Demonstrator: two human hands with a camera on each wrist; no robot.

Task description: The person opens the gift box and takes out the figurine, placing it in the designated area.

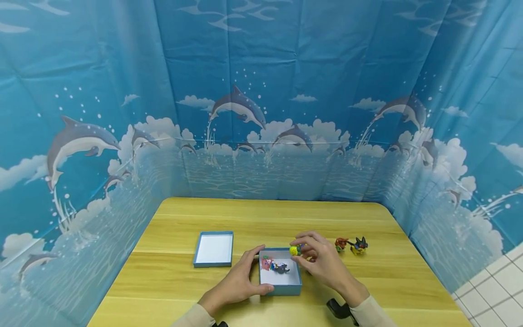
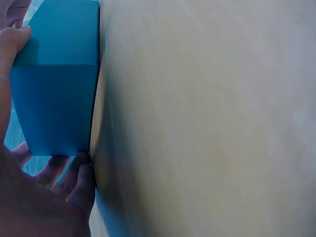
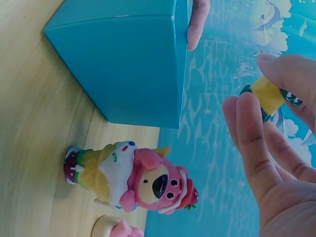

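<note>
My left hand (image 1: 239,279) grips the left side of a blue box (image 1: 282,290), thumb at the front wall and fingers toward the back corner. The left wrist view shows that hand (image 2: 44,197) spanning the box (image 2: 54,108). Inside lie a pink figurine (image 1: 266,263) and a dark figurine (image 1: 282,268). Above the box's right rim, my right hand (image 1: 320,259) pinches a small yellow and green figurine (image 1: 295,250). Up close in the right wrist view, the held figurine (image 3: 269,95) sits between thumb and fingertips, partly hidden by them.
A blue lid (image 1: 214,248) with white inside lies left of the box. A pink bear figurine (image 3: 155,183) stands right of the box, mostly behind my right hand in the head view. Farther right are a reddish-brown figurine (image 1: 341,244) and a black-eared figurine (image 1: 359,245).
</note>
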